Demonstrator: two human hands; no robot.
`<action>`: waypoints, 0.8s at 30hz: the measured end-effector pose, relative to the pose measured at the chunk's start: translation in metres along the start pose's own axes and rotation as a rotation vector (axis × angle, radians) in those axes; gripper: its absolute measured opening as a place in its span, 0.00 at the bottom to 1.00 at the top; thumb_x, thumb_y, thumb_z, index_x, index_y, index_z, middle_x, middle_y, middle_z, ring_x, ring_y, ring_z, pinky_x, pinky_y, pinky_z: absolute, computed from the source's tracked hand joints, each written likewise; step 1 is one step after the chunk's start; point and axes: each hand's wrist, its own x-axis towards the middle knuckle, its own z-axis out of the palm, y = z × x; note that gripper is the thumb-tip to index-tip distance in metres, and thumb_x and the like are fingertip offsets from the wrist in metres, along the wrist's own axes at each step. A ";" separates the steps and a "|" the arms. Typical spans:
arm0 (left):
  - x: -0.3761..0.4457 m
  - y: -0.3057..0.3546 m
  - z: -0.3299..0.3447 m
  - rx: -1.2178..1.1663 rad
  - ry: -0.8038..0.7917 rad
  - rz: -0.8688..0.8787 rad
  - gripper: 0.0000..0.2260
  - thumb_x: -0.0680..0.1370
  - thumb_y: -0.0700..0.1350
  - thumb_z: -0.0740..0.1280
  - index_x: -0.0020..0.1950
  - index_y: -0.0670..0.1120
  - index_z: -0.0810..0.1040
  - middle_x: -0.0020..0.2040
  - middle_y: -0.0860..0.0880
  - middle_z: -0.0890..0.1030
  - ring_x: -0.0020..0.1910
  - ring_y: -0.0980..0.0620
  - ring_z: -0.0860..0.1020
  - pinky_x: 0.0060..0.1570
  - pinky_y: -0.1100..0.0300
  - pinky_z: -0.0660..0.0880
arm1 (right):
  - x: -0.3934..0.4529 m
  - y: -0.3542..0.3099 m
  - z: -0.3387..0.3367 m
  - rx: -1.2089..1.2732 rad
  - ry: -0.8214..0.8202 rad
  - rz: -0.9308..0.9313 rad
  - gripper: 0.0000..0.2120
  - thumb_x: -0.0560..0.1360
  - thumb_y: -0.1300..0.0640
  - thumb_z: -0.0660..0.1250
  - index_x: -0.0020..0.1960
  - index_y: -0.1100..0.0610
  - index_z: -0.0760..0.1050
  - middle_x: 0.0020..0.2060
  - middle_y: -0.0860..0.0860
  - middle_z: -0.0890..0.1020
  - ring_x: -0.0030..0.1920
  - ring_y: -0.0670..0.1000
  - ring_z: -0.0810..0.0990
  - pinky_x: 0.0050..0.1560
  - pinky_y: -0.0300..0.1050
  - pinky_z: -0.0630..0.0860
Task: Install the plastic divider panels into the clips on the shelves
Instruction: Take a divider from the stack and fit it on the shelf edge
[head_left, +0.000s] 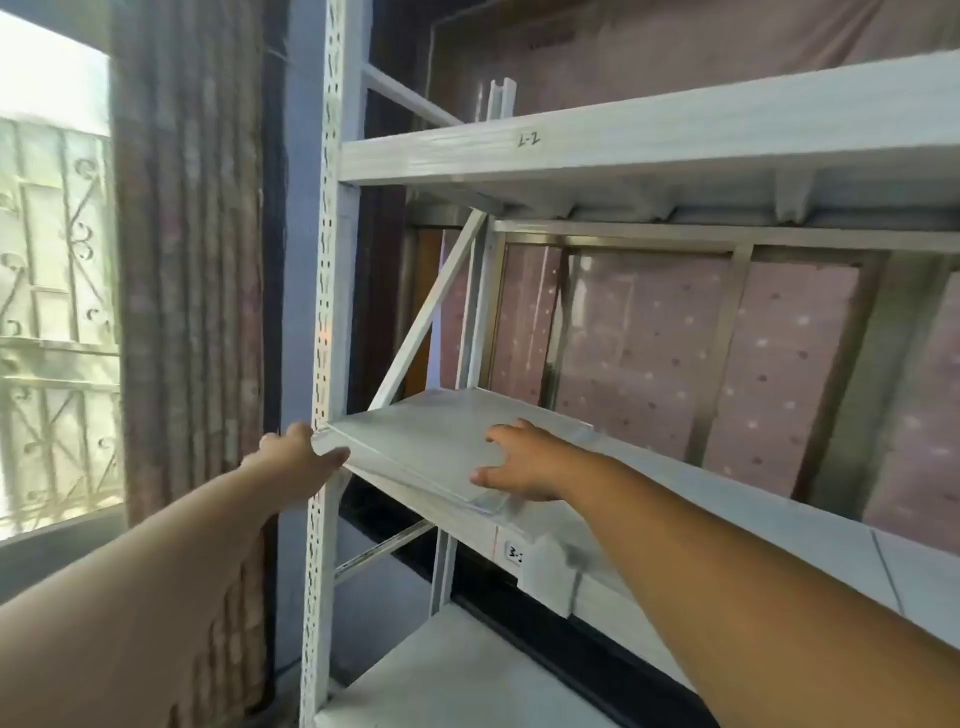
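Observation:
A clear plastic divider panel (426, 441) lies nearly flat on the left end of the middle shelf (727, 499), its near corner jutting past the shelf front. My left hand (293, 457) grips the panel's left corner beside the perforated upright. My right hand (524, 460) rests on top of the panel with fingers spread, thumb near the panel's front edge. A clear plastic clip (550, 574) hangs on the shelf's front lip below my right forearm. Another clear clip (500, 98) stands upright on the top shelf (623, 150).
The white perforated upright (324, 364) stands just left of the panel, with a diagonal brace (426, 317) behind. A lower shelf (457, 675) sits below. A curtain (192, 260) and barred window (52, 312) are to the left; a pink dotted sheet covers the rack's back.

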 end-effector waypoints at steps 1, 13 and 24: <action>0.004 -0.008 0.000 -0.015 -0.023 -0.002 0.31 0.83 0.63 0.61 0.80 0.44 0.66 0.71 0.35 0.74 0.65 0.35 0.78 0.64 0.45 0.78 | 0.006 -0.008 0.005 -0.027 -0.024 -0.009 0.40 0.78 0.35 0.66 0.82 0.53 0.58 0.80 0.55 0.61 0.75 0.59 0.66 0.72 0.55 0.67; 0.021 -0.078 0.012 -0.232 -0.128 -0.111 0.37 0.83 0.67 0.56 0.79 0.38 0.66 0.66 0.36 0.81 0.61 0.38 0.82 0.58 0.46 0.79 | 0.030 -0.052 0.057 -0.180 -0.050 -0.045 0.32 0.82 0.40 0.62 0.80 0.55 0.60 0.73 0.59 0.73 0.69 0.61 0.75 0.65 0.54 0.73; -0.001 -0.045 -0.008 -0.817 -0.771 -0.161 0.38 0.69 0.66 0.75 0.71 0.43 0.76 0.57 0.36 0.87 0.50 0.37 0.88 0.44 0.46 0.84 | -0.006 -0.050 0.038 -0.183 0.140 -0.181 0.29 0.78 0.43 0.66 0.76 0.50 0.69 0.63 0.55 0.81 0.58 0.58 0.81 0.51 0.49 0.78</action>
